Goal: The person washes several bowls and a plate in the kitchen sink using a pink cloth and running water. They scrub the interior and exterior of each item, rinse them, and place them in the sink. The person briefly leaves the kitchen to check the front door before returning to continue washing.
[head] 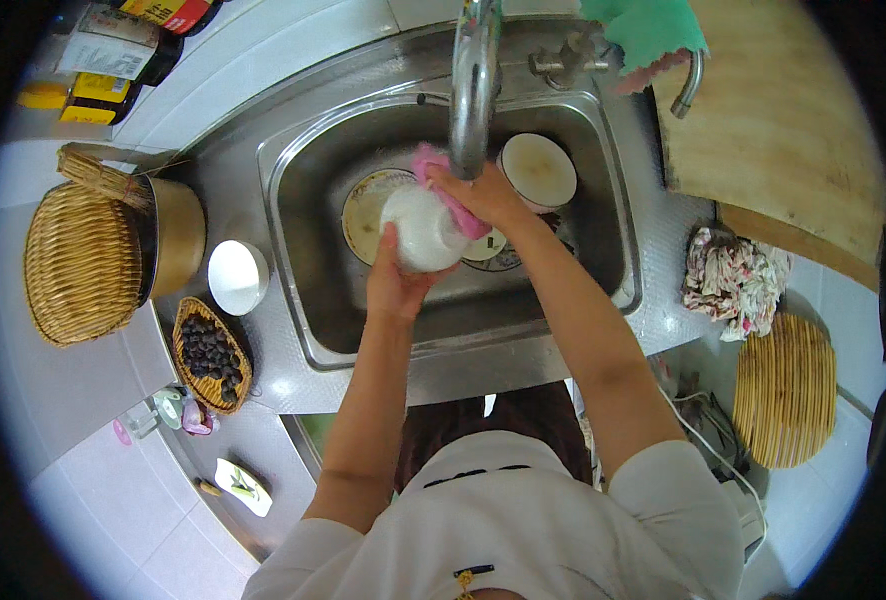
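My left hand [400, 277] grips a white bowl [420, 232] from below and the side, over the steel sink [443, 322]. The bowl is tilted with its outer side up. My right hand [480, 196] holds a pink cloth [462, 214] against the bowl's upper right side, just below the faucet spout [473, 97]. Under the bowl, partly hidden, a patterned plate [360, 217] lies in the sink at left. Another white bowl [539, 171] stands at the sink's back right. More dishes show partly beneath my right forearm.
A white bowl [238, 277] and a wicker basket of dark fruit [210, 364] are left of the sink. Farther left stand a large pot [180, 236] and a woven basket [83, 262]. At right are a crumpled cloth [735, 281], a wooden board [773, 135] and a slatted mat [786, 390].
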{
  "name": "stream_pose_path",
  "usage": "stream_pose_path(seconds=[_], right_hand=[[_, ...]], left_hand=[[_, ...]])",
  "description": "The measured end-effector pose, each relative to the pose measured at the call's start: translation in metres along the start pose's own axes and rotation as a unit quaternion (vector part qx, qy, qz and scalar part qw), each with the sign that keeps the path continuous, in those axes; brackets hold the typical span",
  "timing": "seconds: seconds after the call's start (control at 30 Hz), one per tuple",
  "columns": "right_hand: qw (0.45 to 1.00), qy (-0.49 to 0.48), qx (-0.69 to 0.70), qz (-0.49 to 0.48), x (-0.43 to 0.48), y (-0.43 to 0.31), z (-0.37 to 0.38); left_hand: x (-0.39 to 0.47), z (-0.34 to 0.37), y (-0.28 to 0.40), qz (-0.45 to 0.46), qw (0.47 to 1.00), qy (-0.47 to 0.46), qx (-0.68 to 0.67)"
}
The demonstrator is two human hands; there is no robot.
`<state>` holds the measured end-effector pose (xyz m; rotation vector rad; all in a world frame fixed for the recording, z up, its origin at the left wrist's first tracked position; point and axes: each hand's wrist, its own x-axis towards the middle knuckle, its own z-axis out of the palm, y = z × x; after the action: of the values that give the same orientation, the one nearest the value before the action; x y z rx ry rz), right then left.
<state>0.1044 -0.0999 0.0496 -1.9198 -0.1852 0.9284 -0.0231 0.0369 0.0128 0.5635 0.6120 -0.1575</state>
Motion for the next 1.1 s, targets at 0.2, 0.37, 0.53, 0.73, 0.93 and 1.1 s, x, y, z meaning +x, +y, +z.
stream_pose_path(seconds=[0.2, 0.37, 0.53, 0.73, 0.93, 1.1], right_hand=[[0.864, 0.357, -0.044, -0.351, -0.025, 0.042, 0.09], [0.871, 0.229, -0.209, -0.381, -0.003, 0.014, 0.073], [0.993, 0.113, -0.018, -0.017, 0.013, 0.008, 0.031], [0.921, 0.217, 0.036, -0.322, -0.002, 0.052, 0.089], [0.936, 0.165, -0.121, -0.288, 0.001, 0.052, 0.06], [0.953, 0.116, -0.086, -0.267, -0.002, 0.075, 0.035]], left_hand=[[0.02, 0.0, -0.013, 0.079, 0.995, 0.047, -0.039], [0.015, -0.008, -0.028, 0.037, 0.984, 0.17, 0.043], [-0.002, 0.004, -0.018, 0.034, 0.995, 0.088, 0.041], [0.01, -0.021, -0.018, 0.075, 0.986, 0.138, -0.048], [-0.024, -0.008, 0.022, 0.11, 0.988, 0.104, -0.024], [-0.062, -0.032, 0.075, 0.246, 0.935, 0.222, 0.125]])
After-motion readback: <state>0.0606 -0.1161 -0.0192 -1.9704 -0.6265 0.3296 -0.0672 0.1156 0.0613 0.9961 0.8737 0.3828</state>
